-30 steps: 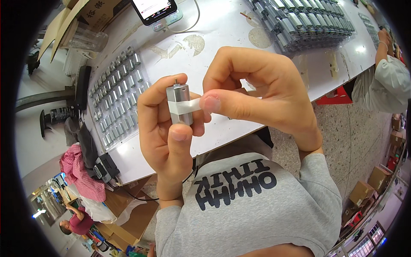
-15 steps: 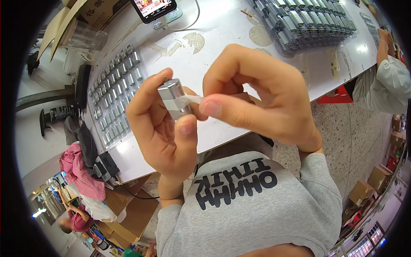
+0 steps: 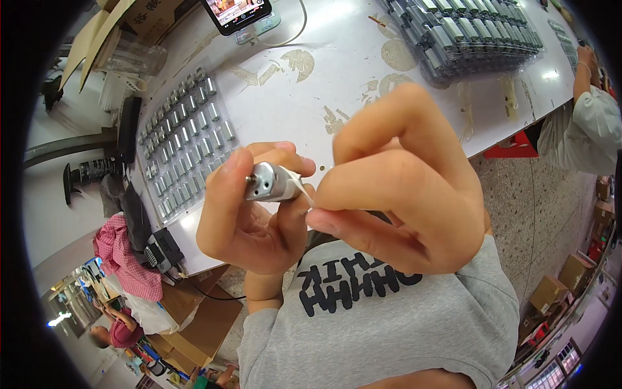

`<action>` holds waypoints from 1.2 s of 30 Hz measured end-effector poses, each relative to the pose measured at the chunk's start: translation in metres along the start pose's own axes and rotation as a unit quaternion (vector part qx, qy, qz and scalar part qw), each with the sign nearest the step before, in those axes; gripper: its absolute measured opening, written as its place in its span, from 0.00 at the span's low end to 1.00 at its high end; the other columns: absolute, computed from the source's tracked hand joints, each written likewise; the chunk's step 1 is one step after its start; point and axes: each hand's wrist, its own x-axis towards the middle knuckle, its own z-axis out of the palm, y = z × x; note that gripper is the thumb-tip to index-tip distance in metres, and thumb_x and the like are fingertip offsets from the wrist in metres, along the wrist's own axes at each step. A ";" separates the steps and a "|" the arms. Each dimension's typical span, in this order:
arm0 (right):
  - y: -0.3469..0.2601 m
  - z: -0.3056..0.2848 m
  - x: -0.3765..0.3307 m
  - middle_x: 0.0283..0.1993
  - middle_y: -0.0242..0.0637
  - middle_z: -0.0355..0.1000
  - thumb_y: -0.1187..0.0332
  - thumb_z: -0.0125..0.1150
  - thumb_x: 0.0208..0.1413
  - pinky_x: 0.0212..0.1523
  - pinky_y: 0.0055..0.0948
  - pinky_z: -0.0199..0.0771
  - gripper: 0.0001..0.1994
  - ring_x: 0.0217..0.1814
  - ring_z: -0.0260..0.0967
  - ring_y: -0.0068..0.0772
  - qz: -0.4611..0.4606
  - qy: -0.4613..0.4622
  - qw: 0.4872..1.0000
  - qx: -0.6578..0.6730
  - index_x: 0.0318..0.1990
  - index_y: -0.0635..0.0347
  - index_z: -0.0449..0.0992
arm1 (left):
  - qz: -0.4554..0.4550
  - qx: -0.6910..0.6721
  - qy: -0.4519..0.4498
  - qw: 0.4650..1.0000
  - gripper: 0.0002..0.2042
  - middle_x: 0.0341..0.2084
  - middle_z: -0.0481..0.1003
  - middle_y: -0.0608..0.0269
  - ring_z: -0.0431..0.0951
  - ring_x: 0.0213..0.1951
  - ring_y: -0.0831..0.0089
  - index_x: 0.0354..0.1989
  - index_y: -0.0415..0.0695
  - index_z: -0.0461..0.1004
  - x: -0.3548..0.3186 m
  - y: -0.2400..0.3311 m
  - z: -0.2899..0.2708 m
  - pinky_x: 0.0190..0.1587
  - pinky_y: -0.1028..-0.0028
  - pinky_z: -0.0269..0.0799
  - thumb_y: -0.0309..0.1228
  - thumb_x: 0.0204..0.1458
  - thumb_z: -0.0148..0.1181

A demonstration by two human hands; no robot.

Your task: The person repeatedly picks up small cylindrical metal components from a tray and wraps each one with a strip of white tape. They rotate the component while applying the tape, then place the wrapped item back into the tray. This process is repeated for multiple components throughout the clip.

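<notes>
— Silver metal right in the middle: a small cylindrical motor (image 3: 269,182), shaft end pointing left, held up close over the edge of the white table (image 3: 337,84).

— Who's got it?

— The left hand (image 3: 249,217). Fingers curled shut around the motor body, thumb along the near side, forefinger over the top.

— And the other hand?

— The right hand (image 3: 395,188) sits just beside it, fingers bunched, thumb and forefinger pinched closed on a thin white strip of tape (image 3: 299,190). That strip runs from the pinch straight onto the motor's right end, touching it.

— What's on the table behind?

— To the left, a clear tray of motors (image 3: 184,139) laid out in rows, lying flat. Far right, stacked trays of motors (image 3: 463,32), well apart from the hands. At the top edge, a phone (image 3: 238,11) with its screen lit, a cable beside it.

— Anyone else about?

— At the right rim, another person's sleeve (image 3: 593,126) in pale cloth, at the table's far end. Lower left, a pink checked cloth (image 3: 120,249) hanging by the table's side, cardboard boxes (image 3: 194,318) under it.
</notes>
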 end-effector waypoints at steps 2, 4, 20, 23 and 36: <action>-0.002 0.000 -0.002 0.21 0.36 0.64 0.78 0.64 0.35 0.14 0.18 0.53 0.11 0.16 0.56 0.23 -0.030 -0.006 0.999 -0.037 0.28 0.67 0.70 | -0.023 0.007 0.016 1.000 0.26 0.22 0.70 0.56 0.72 0.24 0.70 0.50 0.34 0.53 -0.002 0.004 0.003 0.30 0.74 0.69 0.25 0.45 0.58; 0.000 0.001 -0.008 0.18 0.35 0.64 0.79 0.64 0.33 0.12 0.20 0.53 0.11 0.13 0.56 0.23 -0.070 -0.012 0.995 -0.072 0.28 0.68 0.69 | -0.039 0.020 0.017 0.999 0.26 0.22 0.70 0.56 0.72 0.24 0.70 0.50 0.34 0.53 -0.002 0.007 0.004 0.28 0.75 0.69 0.25 0.44 0.58; 0.000 0.024 -0.021 0.22 0.34 0.62 0.79 0.61 0.28 0.09 0.15 0.50 0.12 0.12 0.54 0.16 -0.084 0.008 0.995 -0.043 0.26 0.65 0.70 | -0.133 -0.087 0.052 0.986 0.25 0.29 0.68 0.50 0.73 0.27 0.70 0.48 0.34 0.55 -0.002 0.005 0.009 0.30 0.73 0.71 0.16 0.40 0.58; -0.009 0.019 -0.017 0.32 0.41 0.63 0.80 0.63 0.29 0.08 0.12 0.47 0.12 0.15 0.52 0.12 -0.021 0.011 1.000 -0.016 0.27 0.63 0.71 | -0.135 -0.080 0.096 0.983 0.26 0.27 0.68 0.49 0.73 0.26 0.70 0.49 0.35 0.53 -0.006 0.005 0.009 0.31 0.72 0.70 0.17 0.40 0.58; -0.009 0.023 -0.021 0.44 0.62 0.63 0.82 0.61 0.34 0.07 0.09 0.49 0.08 0.18 0.60 0.13 0.010 0.016 0.999 0.048 0.26 0.64 0.70 | -0.146 -0.051 0.157 0.975 0.26 0.26 0.69 0.51 0.73 0.26 0.69 0.47 0.36 0.53 -0.006 0.014 0.009 0.30 0.76 0.70 0.23 0.42 0.60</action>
